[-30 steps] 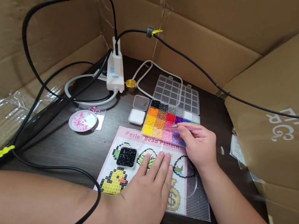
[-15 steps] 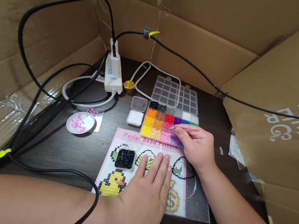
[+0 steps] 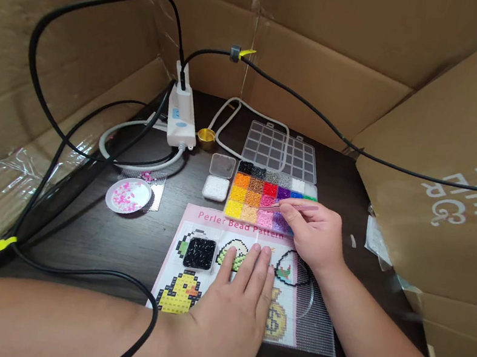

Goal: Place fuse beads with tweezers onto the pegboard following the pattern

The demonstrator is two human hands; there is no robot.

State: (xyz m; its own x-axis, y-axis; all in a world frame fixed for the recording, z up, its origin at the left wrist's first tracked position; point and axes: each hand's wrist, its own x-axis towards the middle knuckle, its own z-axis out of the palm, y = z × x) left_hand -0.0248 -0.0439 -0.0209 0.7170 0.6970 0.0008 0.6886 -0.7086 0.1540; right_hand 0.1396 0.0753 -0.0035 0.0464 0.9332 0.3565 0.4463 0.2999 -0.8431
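Observation:
My right hand (image 3: 319,233) pinches a pair of pinkish tweezers (image 3: 295,207), their tips over the pink compartments of the bead box (image 3: 233,209). That box is divided into many small cells of coloured beads. Flat on the printed bead pattern sheet (image 3: 170,252) lies my left hand (image 3: 233,313), fingers stretched out and holding nothing. A small clear box of black beads (image 3: 199,253) rests on the sheet, left of my left fingertips. A clear pegboard (image 3: 321,335) bears a black bead outline (image 3: 279,264) with some red and green inside, partly behind my right hand.
A white dish of pink and white beads (image 3: 128,195) is at the left, by a small pegboard (image 3: 155,198). An open box of white beads (image 3: 215,188) and a gold cup (image 3: 205,137) stand farther back. Black cables (image 3: 60,141) loop from a power strip (image 3: 182,119). Cardboard walls (image 3: 323,64) surround the table.
Almost nothing differs. Both hands and the tweezers hold the same places; the view has shifted very slightly.

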